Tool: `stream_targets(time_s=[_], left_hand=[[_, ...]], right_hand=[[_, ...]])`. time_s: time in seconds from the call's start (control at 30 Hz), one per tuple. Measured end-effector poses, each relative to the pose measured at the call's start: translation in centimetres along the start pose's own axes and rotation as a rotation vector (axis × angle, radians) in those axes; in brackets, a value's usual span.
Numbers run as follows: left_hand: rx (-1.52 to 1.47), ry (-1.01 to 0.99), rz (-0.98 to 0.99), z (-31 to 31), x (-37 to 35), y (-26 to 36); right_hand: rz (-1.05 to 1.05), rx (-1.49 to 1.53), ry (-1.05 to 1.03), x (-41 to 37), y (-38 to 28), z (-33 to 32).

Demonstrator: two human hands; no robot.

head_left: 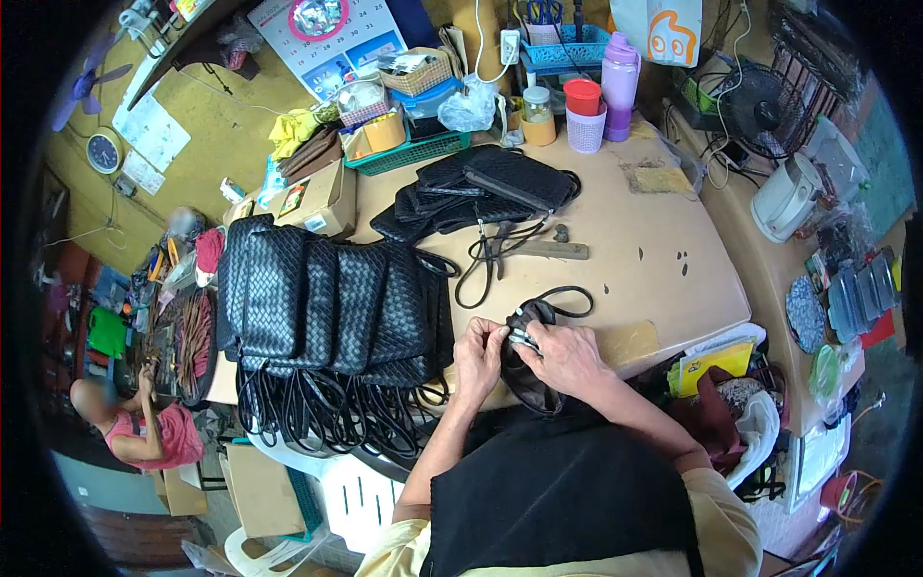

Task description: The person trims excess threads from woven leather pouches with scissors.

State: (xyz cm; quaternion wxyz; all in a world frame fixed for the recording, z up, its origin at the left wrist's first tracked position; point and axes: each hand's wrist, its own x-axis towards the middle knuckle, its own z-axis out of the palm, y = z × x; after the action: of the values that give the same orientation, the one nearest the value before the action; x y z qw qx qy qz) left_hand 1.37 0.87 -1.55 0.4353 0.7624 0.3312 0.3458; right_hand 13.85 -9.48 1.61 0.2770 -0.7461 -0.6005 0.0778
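Near the table's front edge, my left hand (480,361) pinches the edge of a small dark pouch (535,385) with a strap loop. My right hand (562,358) is closed on a small silvery tool (522,338) against the pouch's opening; its exact kind is too small to tell. Woven black bags (327,303) lie stacked to the left, their straps hanging over the edge. Beyond my hands are a pair of pliers (496,246), a wooden block (548,249) and a pile of flat black pouches (471,188).
A green basket (409,154), a cardboard box (322,202), a purple bottle (619,87) and a cup (586,128) stand at the back. A kettle (784,197) stands right. Another person (168,433) sits far left. A white chair (356,495) is below.
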Motion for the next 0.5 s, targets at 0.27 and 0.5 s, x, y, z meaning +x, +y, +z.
stream_targets(time_s=[0.27,0.5], left_hand=[[-0.311,0.084,-0.047,0.1,-0.5,-1.7],[-0.192,0.281,-0.067,-1.9,-0.8,-3.3]], right_hand=[[0.265,0.212,0.316,0.3,3.5,-0.6],[0.564,-0.097,0.312,-0.8,13.1,-0.4]])
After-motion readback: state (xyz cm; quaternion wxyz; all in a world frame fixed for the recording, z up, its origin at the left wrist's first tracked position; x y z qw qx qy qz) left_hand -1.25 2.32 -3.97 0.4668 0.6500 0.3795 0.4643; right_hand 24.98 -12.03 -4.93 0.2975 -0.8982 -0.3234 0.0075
